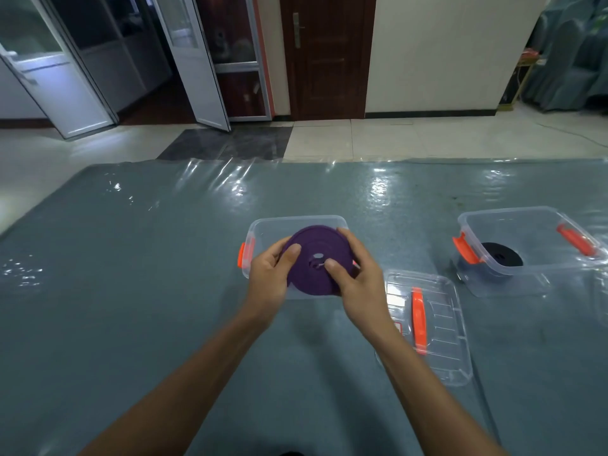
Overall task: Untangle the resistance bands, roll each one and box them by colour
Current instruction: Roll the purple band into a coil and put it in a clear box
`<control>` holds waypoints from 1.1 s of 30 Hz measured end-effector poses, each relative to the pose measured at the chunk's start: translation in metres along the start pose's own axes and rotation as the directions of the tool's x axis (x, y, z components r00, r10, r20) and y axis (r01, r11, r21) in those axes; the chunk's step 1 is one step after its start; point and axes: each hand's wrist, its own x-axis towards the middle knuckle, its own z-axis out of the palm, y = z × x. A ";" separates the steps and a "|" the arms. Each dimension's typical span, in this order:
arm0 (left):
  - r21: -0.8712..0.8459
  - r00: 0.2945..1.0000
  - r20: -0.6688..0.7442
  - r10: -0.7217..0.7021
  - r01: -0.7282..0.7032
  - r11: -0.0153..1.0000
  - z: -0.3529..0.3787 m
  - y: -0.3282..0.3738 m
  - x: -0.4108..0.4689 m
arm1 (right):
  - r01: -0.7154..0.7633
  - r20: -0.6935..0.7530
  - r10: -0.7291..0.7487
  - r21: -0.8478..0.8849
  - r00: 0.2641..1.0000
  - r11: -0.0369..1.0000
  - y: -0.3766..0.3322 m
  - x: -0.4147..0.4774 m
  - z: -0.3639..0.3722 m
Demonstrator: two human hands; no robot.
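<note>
From the head camera, I had the purple roll (316,261) gripped in both hands, directly above the open clear box (296,220), and that was the relation the next move turned on. The left hand (268,278) curled round the roll's left edge with its thumb laid on the flat face. The right hand (357,281) curled round the right edge with its thumb near the centre hole. Neither hand was free, and each sat equally close to the box.

The roll was a flat coil, tilted so its face looked up and back toward me. Its near edge hung over the box's near wall. The box ran long from left to right, with an orange latch on its left end, and the right end was hidden behind my right hand. I judged the roll had only to be levelled and lowered straight down, though I could not tell whether it would clear the walls.

Just right of that box lay a clear lid (441,324). Farther right stood a second box (526,215) holding a black roll (501,256).
</note>
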 end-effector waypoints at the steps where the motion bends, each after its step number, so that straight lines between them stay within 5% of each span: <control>1: -0.012 1.000 -0.014 -0.023 0.023 1.000 -0.002 -0.004 0.001 | -0.017 0.003 0.017 -0.017 1.000 1.000 0.005 -0.003 0.005; 4: 0.000 0.994 -0.004 -0.111 0.111 0.994 -0.012 -0.014 0.006 | 0.004 0.048 0.006 -0.208 0.999 0.978 0.019 -0.004 0.003; 8: 0.131 0.975 0.066 -0.211 0.201 0.971 -0.026 -0.025 0.015 | 0.303 0.346 -0.074 -0.677 0.935 0.670 0.038 0.000 -0.007; 11: 0.173 0.953 0.126 -0.274 0.251 0.952 -0.030 -0.030 0.019 | 0.424 0.497 -0.002 -0.738 0.868 0.525 0.048 0.002 -0.002; 15: 0.161 0.951 0.099 -0.293 0.275 0.948 -0.028 -0.036 0.033 | 0.468 0.493 -0.054 -0.777 0.868 0.421 0.049 0.018 0.008; 23: 0.092 0.958 -0.056 -0.281 0.285 0.954 -0.020 -0.049 0.093 | 0.361 0.401 -0.003 -0.822 0.916 0.442 0.056 0.097 0.025; 33: 0.564 0.900 -0.019 -0.436 0.370 0.738 -0.044 -0.103 0.161 | 0.236 0.407 0.376 -0.874 0.833 0.424 0.125 0.164 0.057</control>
